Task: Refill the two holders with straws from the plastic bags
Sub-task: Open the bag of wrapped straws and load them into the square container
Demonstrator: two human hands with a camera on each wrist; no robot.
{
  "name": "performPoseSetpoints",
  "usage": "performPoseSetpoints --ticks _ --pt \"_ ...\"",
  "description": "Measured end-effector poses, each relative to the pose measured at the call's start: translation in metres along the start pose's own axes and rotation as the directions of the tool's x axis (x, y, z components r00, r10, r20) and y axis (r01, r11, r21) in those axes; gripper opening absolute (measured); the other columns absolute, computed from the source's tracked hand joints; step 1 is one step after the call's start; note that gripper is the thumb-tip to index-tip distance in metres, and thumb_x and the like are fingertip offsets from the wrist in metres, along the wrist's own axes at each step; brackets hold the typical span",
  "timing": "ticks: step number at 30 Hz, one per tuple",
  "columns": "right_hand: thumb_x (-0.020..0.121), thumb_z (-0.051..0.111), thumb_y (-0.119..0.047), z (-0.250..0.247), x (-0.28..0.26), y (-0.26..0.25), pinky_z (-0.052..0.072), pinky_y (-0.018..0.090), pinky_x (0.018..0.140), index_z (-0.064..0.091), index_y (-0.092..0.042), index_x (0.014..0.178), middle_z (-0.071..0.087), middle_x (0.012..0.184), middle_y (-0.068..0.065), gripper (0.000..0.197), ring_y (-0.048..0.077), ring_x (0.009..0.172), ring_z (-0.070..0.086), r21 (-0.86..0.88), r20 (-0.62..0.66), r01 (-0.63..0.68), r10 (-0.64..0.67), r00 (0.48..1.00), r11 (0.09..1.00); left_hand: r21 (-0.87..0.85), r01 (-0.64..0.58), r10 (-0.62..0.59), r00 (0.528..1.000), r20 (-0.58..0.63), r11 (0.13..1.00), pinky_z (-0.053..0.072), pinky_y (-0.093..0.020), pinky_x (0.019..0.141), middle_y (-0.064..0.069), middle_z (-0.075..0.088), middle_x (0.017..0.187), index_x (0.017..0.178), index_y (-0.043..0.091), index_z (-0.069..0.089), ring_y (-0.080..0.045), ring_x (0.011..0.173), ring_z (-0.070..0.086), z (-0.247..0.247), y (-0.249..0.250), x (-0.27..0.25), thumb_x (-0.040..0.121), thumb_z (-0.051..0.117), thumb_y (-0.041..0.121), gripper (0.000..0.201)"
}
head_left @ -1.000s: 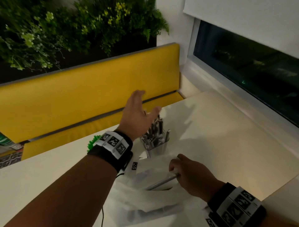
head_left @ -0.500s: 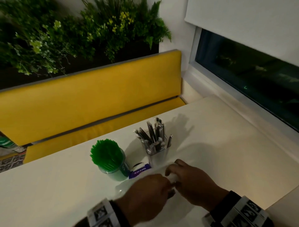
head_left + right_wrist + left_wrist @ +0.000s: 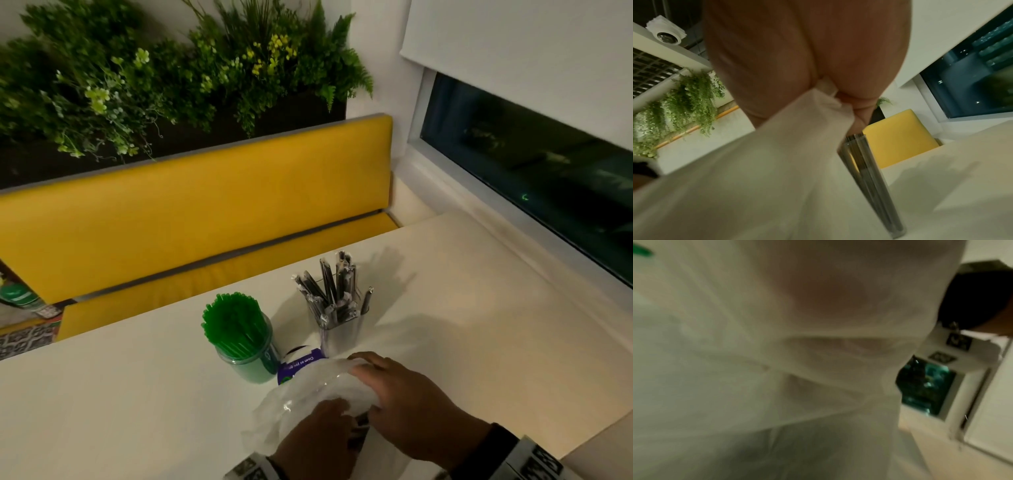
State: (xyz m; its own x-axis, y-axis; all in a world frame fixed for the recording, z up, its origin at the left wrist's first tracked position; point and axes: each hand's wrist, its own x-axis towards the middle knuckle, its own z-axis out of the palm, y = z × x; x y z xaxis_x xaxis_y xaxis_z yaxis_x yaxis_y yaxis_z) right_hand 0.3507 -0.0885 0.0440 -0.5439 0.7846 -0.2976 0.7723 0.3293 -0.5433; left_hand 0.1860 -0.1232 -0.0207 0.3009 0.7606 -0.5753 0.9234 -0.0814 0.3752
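Table (image 3: 479, 308): white top, dimly lit, soft shadows across it.
Bench (image 3: 191, 219): yellow padded backrest and seat with grey trim, set along the table's far edge.
Planter (image 3: 164, 75): dark box above the backrest, dense green foliage with small pale and yellow blooms.
Window (image 3: 534, 178): dark glass, white frame and sill, right of the table.
Roller blind (image 3: 534, 48): white, partly lowered.
Wall (image 3: 380, 51): white.
Ceiling camera (image 3: 667, 34): white dome, beside a slatted grille (image 3: 651, 68).

The white table (image 3: 479, 308) carries a green-straw holder (image 3: 255, 356), the wrapped-straw holder (image 3: 340, 329) just beside it, and a crumpled plastic bag (image 3: 308, 394) near it.
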Motion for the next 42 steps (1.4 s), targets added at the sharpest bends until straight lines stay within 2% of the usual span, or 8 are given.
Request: performPoseSetpoints --ticks 5,11,18,23,29,33,38,42 --pt "0.09 0.048 -0.017 0.009 -0.002 -0.006 0.036 0.005 0.092 0.054 -0.039 0.128 0.032 0.145 -0.027 0.044 0.0 0.119 0.048 0.089 -0.054 0.112 -0.108 0.993 0.99 0.057 0.084 -0.08 0.995 -0.058 0.995 0.027 -0.036 0.12 -0.002 0.043 0.153 0.147 0.023 0.042 -0.02 0.141 0.04 0.017 0.006 0.025 0.107 0.033 0.036 0.043" --pt "0.089 0.048 -0.019 0.014 -0.006 -0.003 0.041 0.009 0.082 0.059 -0.041 0.104 0.035 0.14 -0.027 0.029 -0.002 0.11 0.051 0.062 -0.09 0.139 -0.133 0.987 0.988 0.12 0.117 -0.112 0.992 -0.05 0.986 0.039 -0.038 0.106 -0.013 0.058 0.138 0.138 0.016 0.051 -0.031 0.128 0.055 0.029 0.003 0.027 0.107 0.031 0.036 0.042" --pt "0.082 0.057 -0.013 0.016 -0.01 0.035 0.04 0.006 0.064 0.052 -0.038 0.098 0.031 0.138 -0.014 0.03 0.003 0.09 0.055 -0.017 -0.24 -0.083 0.077 0.968 0.996 -0.188 -0.085 0.078 0.996 -0.046 0.978 0.027 -0.016 0.101 0.012 0.061 0.128 0.123 0.037 0.057 -0.011 0.121 0.052 -0.003 -0.015 0.015 0.093 0.059 0.04 0.031" --pt "0.089 0.06 -0.024 0.01 -0.011 0.026 0.047 0.011 0.07 0.046 -0.034 0.083 0.029 0.131 -0.02 0.018 0.005 0.088 0.058 0.168 -0.129 0.085 -0.063 0.99 0.982 -0.325 -0.1 0.128 0.99 0.067 0.941 0.041 -0.018 0.09 0.014 0.067 0.114 0.12 0.038 0.06 -0.01 0.105 0.06 -0.029 -0.019 0.002 0.077 0.073 0.029 0.045" --pt "0.092 0.055 -0.001 0.003 -0.006 0.031 0.048 0.018 0.063 0.051 -0.031 0.121 0.063 0.108 -0.01 0.042 0.003 0.065 0.063 0.591 -0.287 0.131 0.056 0.956 0.796 -0.447 -0.175 0.18 0.983 -0.031 0.877 0.055 -0.034 0.09 0.005 0.072 0.097 0.106 0.019 0.068 -0.015 0.093 0.068 -0.025 -0.02 -0.012 0.086 0.064 0.024 0.021" --pt "0.089 0.04 -0.017 0.018 0.013 0.051 0.051 0.031 0.086 0.053 -0.042 0.127 0.059 0.11 -0.023 0.047 0.005 0.093 0.063 0.285 -0.235 -0.041 0.111 0.966 0.958 -0.644 -0.407 0.345 0.911 -0.228 0.648 0.05 -0.022 0.091 0.019 0.071 0.094 0.093 0.039 0.072 0.002 0.092 0.063 -0.06 -0.003 -0.042 0.086 0.069 0.006 0.034" --pt "0.093 0.04 -0.015 0.021 0.026 0.042 0.041 0.02 0.059 0.022 -0.042 0.149 0.037 0.138 -0.002 0.065 0.014 0.066 0.051 -0.094 -0.161 -0.227 0.21 0.964 0.969 -0.734 -0.595 0.049 0.786 -0.616 0.328 0.056 -0.037 0.078 -0.005 0.067 0.078 0.087 0.025 0.074 -0.022 0.077 0.065 -0.126 0.0 -0.047 0.08 0.074 -0.003 0.029" --pt "0.089 0.043 -0.009 0.011 0.045 0.04 0.051 0.024 0.05 -0.001 -0.043 0.152 0.003 0.163 0.006 0.084 0.012 0.053 0.055 -0.215 -0.218 -0.25 0.203 0.955 0.944 -0.758 -0.615 -0.216 0.727 -0.652 0.218 0.055 -0.041 0.073 -0.012 0.06 0.074 0.088 0.015 0.066 -0.027 0.073 0.061 -0.159 0.002 -0.012 0.091 0.068 0.005 0.011"
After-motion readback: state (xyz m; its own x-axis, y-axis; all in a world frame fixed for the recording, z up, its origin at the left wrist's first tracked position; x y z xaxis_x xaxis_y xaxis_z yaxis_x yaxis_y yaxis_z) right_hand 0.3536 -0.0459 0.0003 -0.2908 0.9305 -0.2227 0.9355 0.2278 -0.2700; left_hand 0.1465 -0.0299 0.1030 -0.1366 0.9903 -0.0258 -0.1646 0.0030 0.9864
